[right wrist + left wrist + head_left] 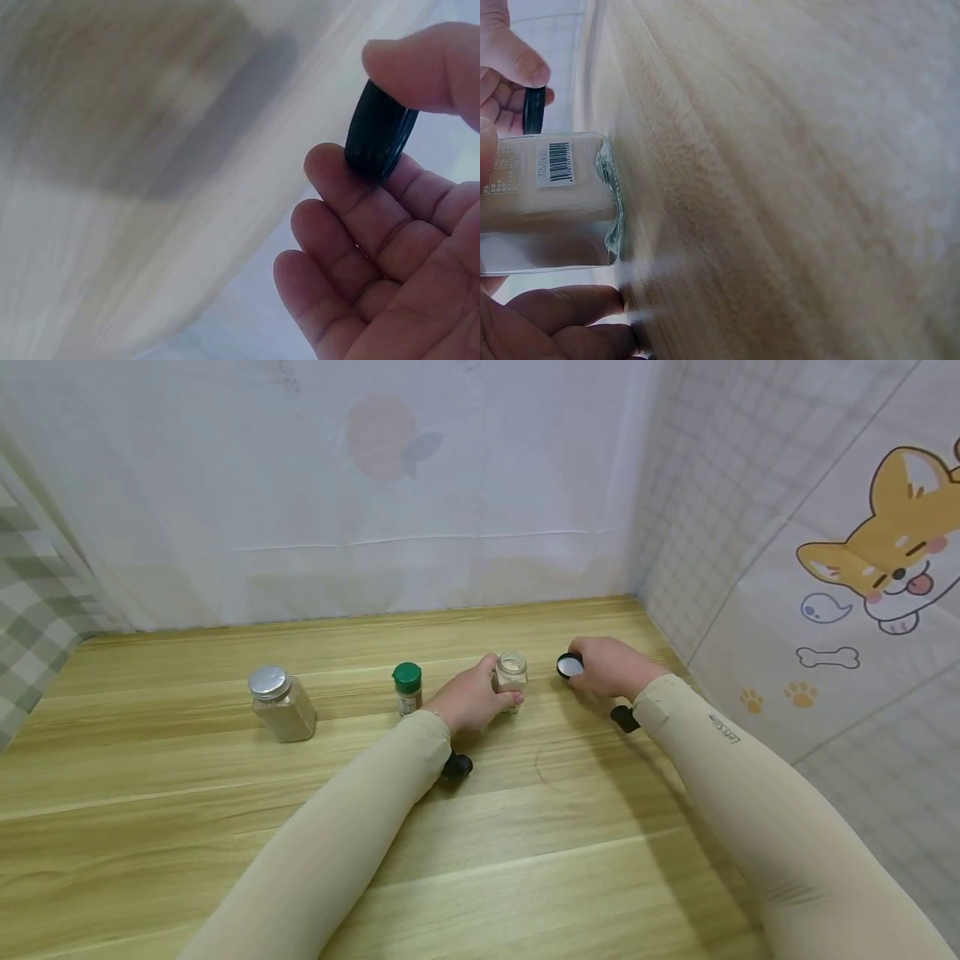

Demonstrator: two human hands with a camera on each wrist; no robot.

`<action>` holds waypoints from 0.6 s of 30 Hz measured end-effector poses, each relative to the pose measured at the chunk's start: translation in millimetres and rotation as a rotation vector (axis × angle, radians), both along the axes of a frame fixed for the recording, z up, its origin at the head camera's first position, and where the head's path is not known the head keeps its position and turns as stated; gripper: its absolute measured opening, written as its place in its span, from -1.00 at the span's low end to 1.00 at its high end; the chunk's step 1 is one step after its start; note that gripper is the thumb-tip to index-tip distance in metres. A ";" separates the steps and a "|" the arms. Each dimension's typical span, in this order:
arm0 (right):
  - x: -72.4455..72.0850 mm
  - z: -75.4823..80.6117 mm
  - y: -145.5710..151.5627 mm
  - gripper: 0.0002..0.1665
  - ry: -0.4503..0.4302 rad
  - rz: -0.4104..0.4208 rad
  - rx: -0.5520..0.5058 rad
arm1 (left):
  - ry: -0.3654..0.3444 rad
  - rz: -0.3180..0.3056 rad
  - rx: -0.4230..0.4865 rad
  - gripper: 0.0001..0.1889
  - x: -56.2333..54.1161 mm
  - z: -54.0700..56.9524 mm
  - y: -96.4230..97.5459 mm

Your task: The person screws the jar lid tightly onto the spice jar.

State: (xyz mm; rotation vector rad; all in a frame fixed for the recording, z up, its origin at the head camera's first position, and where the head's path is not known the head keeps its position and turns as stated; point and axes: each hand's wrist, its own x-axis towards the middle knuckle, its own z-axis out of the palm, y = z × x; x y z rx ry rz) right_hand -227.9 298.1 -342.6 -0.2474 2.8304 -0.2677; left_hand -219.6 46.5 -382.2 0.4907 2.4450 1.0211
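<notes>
Head view: nearest come the person's two pale sleeves (322,852), stretched over the wooden bench (480,877). Beyond the cuffs, the left grip (472,697) is wrapped about an uncapped glass jar (512,670), thumb across the near side and fingers behind, the jar's long axis upright and its mouth clear above the hand. Whether its base touches the bench is hard to tell, even from the left wrist view. To the jar's right, near it yet apart, the right grip (611,667) pinches a black lid (570,666) by its rim between thumb and fingers; the lid stands tilted on edge, its white inner face showing. That sideways gap, with the lid's face askew to the upright mouth, seems the relation that matters, and the right hand is the nearer one to the lid's side. Nothing shows standing between lid and mouth. On the opposite side, a green-capped shaker (407,681) stands just beside the left hand; farther left, well apart, is a silver-lidded jar (285,710). Farthest back hangs a white backdrop (487,485), with a cartoon dog (900,552) printed on the right-hand wall (750,552).
</notes>
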 end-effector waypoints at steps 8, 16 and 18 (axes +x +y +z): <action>1.0 4.4 -10.8 -0.68 0.038 0.035 -0.038 | 0.002 -0.002 0.006 -0.29 0.1 -0.7 0.5; 3.4 10.4 -21.9 -0.64 0.083 0.093 -0.070 | -0.009 -0.004 0.018 -0.33 0.9 0.8 -0.4; 3.9 11.5 -24.0 -0.64 0.093 0.107 -0.080 | -0.010 -0.003 0.019 -0.34 0.9 1.0 -0.5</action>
